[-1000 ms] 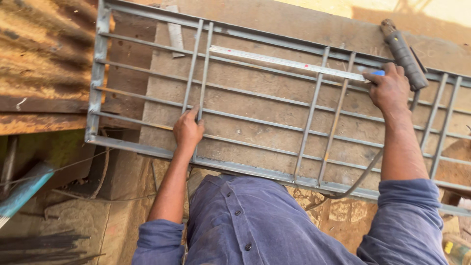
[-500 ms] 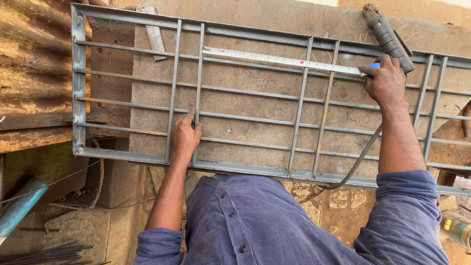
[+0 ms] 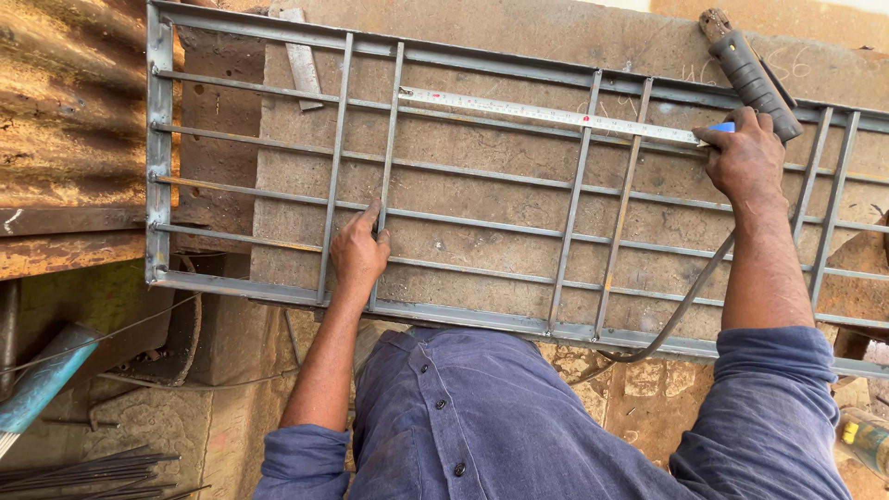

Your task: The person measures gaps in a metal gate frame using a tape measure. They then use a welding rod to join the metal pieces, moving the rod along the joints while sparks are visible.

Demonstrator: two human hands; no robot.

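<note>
A grey steel grille frame (image 3: 157, 167) of welded bars lies flat on a thick rusty plate (image 3: 482, 176). My left hand (image 3: 359, 252) rests on the grille near its front rail, fingers touching an upright bar (image 3: 389, 148). My right hand (image 3: 744, 159) is closed on the blue case of a tape measure, whose white blade (image 3: 546, 113) stretches left across the upper bars. A welding electrode holder (image 3: 748, 72) with a dark grip lies just beyond my right hand, its cable (image 3: 685, 306) running down under my forearm.
Corrugated rusty sheet (image 3: 65, 102) lies at the left. A loose flat steel piece (image 3: 302, 61) sits by the grille's top rail. Thin rods (image 3: 83, 468) and a blue pipe (image 3: 42, 384) lie on the ground at lower left. A green and yellow tool (image 3: 866, 443) shows at the right edge.
The view has shifted, so the grille sits further right and lower in frame. My left hand stays on the upright bar and my right hand keeps the tape stretched.
</note>
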